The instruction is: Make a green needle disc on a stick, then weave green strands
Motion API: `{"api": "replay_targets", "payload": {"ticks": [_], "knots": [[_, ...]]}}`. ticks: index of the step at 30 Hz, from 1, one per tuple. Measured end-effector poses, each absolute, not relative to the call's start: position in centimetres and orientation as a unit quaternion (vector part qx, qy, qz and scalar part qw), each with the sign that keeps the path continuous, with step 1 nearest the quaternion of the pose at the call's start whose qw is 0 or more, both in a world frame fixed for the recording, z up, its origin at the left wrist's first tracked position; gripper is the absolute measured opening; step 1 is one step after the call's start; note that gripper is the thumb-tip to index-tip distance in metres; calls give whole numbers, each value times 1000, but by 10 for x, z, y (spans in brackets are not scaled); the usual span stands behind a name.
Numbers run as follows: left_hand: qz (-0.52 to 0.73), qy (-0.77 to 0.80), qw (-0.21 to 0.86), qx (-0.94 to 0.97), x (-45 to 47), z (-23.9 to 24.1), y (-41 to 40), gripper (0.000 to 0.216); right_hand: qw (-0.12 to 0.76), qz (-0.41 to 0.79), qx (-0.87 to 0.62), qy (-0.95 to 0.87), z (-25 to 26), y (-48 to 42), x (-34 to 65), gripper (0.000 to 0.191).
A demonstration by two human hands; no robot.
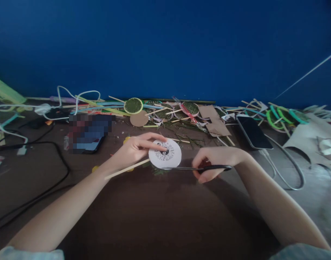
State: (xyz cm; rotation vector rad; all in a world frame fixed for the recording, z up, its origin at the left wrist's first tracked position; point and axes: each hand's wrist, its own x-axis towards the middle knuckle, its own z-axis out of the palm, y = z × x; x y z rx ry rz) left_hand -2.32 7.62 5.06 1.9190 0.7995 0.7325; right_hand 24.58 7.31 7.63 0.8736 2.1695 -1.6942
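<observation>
Head view: holding a white paper disc (169,159), printed with a round code, in left hand (136,147), fingertips pressed on its face, above the middle of the dark table (165,216). Gripping black-handled scissors (204,168) in right hand (216,157), fingers curled closed round the handles, blades pointing left along the near rim. Too edge-on to tell whether spread or biting paper. Judged as rim trimming: turn the disc into the cut with the left hand, keep blades level, take short snips, stay outside the print. Keep left fingertips away from the cutting line. Avoid bending or nicking the pale stick (129,169) slanting from the disc past the left wrist. For moving, favour the near side, toward the body. Less room beyond: clutter along the blue panel (165,47), including a brown cardboard disc (139,119). On the right, watch for the dark-screened smartphone (254,131) and white cable (300,177).
</observation>
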Motion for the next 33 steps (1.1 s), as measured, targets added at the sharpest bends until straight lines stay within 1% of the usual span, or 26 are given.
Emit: {"api": "replay_targets", "payload": {"ticks": [8, 24, 33], "knots": [[297, 305, 446, 787, -21, 47, 77, 19, 118, -566, 284, 764, 72, 72, 245, 36], [291, 312, 444, 788, -19, 46, 76, 19, 107, -567, 288, 764, 70, 71, 243, 33], [302, 316, 436, 786, -19, 47, 76, 19, 95, -551, 304, 771, 67, 71, 244, 22]]}}
